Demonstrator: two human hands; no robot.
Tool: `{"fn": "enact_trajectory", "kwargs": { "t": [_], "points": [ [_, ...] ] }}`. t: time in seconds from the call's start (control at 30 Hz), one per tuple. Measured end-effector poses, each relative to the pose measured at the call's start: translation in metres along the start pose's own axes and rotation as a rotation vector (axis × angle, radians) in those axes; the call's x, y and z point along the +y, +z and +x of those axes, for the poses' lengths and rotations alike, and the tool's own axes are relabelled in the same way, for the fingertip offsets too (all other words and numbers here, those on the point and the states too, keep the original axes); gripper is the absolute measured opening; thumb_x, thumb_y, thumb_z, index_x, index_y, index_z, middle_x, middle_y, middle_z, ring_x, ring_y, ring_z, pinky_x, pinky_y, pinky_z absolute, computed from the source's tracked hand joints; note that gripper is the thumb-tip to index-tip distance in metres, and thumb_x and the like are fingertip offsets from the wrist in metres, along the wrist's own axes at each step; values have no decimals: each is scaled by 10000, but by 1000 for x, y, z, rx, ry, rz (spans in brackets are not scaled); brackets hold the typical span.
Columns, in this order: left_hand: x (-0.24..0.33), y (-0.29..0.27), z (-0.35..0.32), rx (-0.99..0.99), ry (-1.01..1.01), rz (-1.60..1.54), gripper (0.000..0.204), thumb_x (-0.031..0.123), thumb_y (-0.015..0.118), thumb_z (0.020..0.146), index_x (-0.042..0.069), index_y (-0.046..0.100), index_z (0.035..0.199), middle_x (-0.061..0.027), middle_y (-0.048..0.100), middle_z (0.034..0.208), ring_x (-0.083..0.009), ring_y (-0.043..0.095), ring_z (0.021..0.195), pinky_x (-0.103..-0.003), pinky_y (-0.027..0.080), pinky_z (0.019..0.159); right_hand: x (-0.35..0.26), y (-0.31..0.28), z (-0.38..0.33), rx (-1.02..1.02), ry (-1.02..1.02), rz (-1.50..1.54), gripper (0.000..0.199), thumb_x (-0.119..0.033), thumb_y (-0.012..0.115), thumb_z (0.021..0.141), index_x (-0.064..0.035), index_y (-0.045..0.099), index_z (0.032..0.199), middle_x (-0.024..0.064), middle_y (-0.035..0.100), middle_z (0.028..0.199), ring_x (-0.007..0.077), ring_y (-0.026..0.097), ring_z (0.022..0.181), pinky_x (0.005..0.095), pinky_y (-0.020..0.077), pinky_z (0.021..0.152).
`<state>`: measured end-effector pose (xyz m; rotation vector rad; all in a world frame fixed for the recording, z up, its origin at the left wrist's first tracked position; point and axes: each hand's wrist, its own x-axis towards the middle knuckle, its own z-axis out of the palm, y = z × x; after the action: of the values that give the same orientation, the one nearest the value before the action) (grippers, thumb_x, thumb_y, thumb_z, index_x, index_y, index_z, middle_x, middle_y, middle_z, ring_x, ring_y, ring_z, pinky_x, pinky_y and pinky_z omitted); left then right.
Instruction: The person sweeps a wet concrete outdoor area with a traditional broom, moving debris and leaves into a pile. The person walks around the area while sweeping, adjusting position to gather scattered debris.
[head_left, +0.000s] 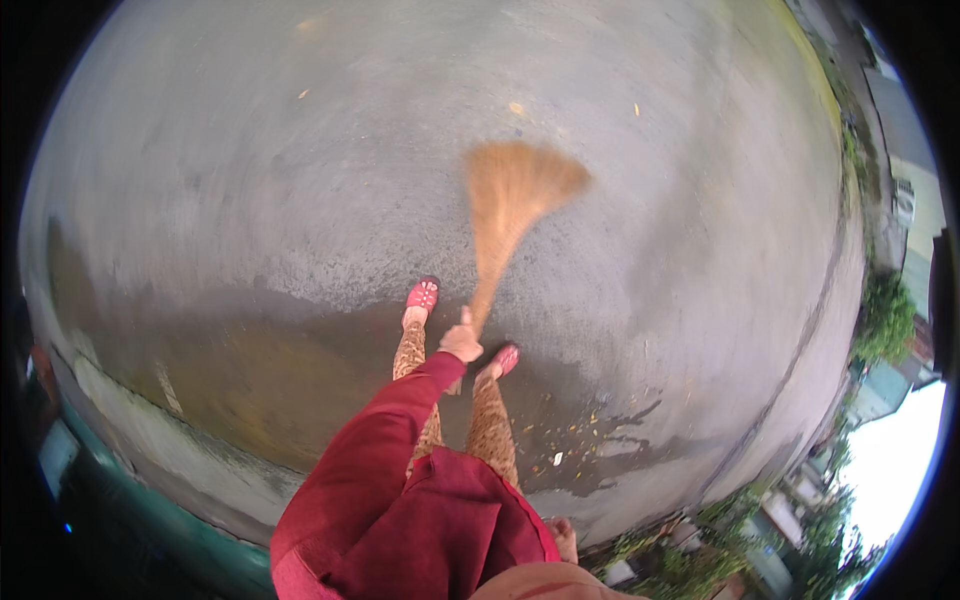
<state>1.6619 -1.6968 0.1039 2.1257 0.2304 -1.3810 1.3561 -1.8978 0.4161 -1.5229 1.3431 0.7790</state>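
My left hand (461,343) closed round broom (505,215) handle; broom runs forward, bristles ahead on pavement (250,180). Right hand (564,538) low by hip, grip unclear.

Outdoors, daylight. Grey concrete ground (300,180), a dark wet patch (250,370) near the lower left. Green bushes (885,320) and buildings (915,190) along the right edge. Bright sky lower right.

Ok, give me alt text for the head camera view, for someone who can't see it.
A person's left hand, in a dark red sleeve, grips a straw-coloured grass broom that blurs over grey concrete ground. Their right hand hangs at the hip, and pink sandals stand on a wet patch with scattered leaf bits.
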Motion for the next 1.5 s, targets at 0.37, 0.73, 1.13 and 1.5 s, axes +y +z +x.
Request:
{"fn": "enact_trajectory", "kwargs": {
  "t": [0.37,0.73,1.13,1.5],
  "points": [
    [107,-23,-123,-705,143,-846,522,66,540,721,30,320,1194,-8,452,591,-83,426,433,-220,377,392,45,-110,109,-13,3,220,47,-80,461,782,-44,454,811,59,516,621,154,534,508,272,469,466],
    [91,-49,38,-46,11,-825,113,173,528,706,91,460,669,-15,441,528,-134,466,475,-278,412,465,228,-174,153,253,192,829,32,-110,460,802,-91,435,807,45,497,627,151,526,505,303,484,484],
    [278,390,-110,-801,-172,-106,489,-30,520,639,48,283,1061,-56,455,617,-158,475,438,-290,451,387,298,-104,119,82,462,1006,104,-190,490,831,-95,451,823,58,494,628,161,533,527,306,495,469],
    [410,294,-84,-1572,-664,-1141,201,15,466,777,-31,374,949,-13,385,655,-47,414,503,-153,375,395,269,-167,195,164,348,1035,48,-135,449,839,-95,434,818,55,493,617,174,517,480,321,489,424]
  ]
}}
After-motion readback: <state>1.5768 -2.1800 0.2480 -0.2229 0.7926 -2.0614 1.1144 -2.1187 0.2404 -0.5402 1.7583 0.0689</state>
